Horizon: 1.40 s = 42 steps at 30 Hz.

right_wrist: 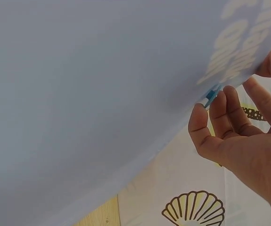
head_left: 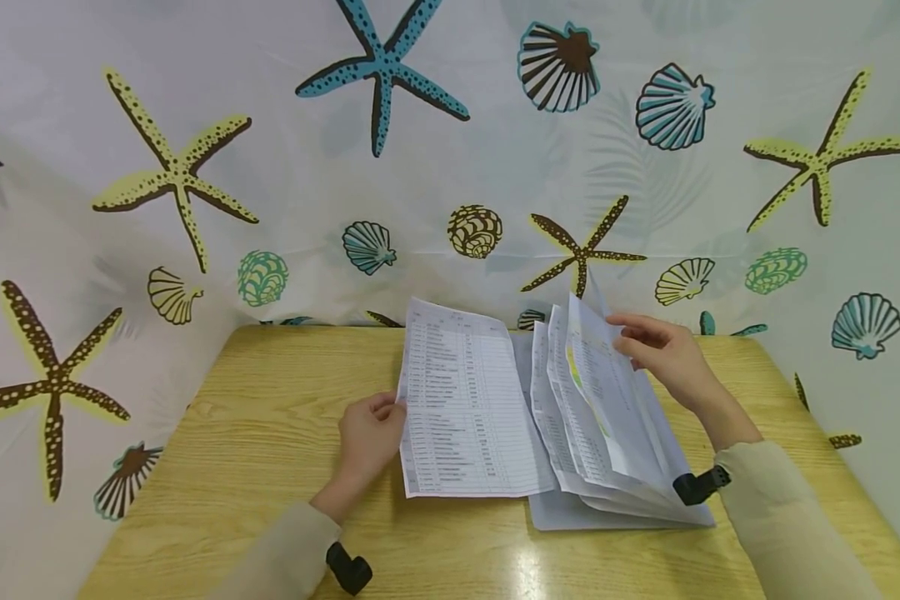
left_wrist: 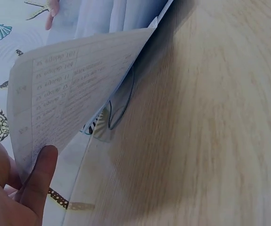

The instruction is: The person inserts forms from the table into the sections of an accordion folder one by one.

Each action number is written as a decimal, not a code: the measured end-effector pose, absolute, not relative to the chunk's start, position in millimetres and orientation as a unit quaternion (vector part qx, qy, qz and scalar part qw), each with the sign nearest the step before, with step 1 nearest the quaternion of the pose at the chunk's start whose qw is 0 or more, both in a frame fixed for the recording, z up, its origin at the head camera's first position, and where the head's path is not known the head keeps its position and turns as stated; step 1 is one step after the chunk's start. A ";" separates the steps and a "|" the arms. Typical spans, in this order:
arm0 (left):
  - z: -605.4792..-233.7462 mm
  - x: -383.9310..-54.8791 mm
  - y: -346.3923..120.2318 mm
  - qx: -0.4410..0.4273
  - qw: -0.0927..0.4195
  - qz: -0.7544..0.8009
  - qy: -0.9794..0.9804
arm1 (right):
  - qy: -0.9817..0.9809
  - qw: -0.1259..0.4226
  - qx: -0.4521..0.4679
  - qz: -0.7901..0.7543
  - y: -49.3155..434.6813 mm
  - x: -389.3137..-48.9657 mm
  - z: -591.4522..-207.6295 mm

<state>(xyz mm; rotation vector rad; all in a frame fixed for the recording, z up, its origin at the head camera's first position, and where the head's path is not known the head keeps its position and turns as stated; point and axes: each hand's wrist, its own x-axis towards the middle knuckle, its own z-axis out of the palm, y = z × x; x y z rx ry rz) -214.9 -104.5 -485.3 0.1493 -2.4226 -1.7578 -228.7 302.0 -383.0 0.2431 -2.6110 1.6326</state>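
Note:
My left hand [head_left: 372, 437] pinches the left edge of a printed sheet [head_left: 457, 400], which stands tilted up left of a plastic document folder [head_left: 615, 518]. In the left wrist view, thumb and fingers [left_wrist: 43, 174] hold one corner of the paper [left_wrist: 69, 89]. Several more printed papers [head_left: 592, 400], some with yellow and green marks, fan out inside the folder. At its upper right, my right hand [head_left: 667, 358] grips the raised edge. The right wrist view has the translucent bluish folder [right_wrist: 88, 103], pale lettering and a small blue piece [right_wrist: 212, 95] by the fingertips.
Everything is on a light wood-grain table [head_left: 270, 433]. Behind it hangs a white cloth [head_left: 307, 183] printed with starfish and shells, which also runs along both sides. Each wrist wears a small black camera, such as the right one [head_left: 701, 485].

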 end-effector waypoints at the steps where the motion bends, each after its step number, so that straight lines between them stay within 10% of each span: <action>1: -486.0 -214.8 -104.0 0.050 0.074 -0.587 -0.804 | -0.844 0.026 0.079 0.530 301.8 -228.6 -383.0; 42: -503.5 -187.6 -100.1 0.037 0.088 -0.615 -0.783 | -0.846 0.039 0.065 0.527 303.8 -230.5 -381.6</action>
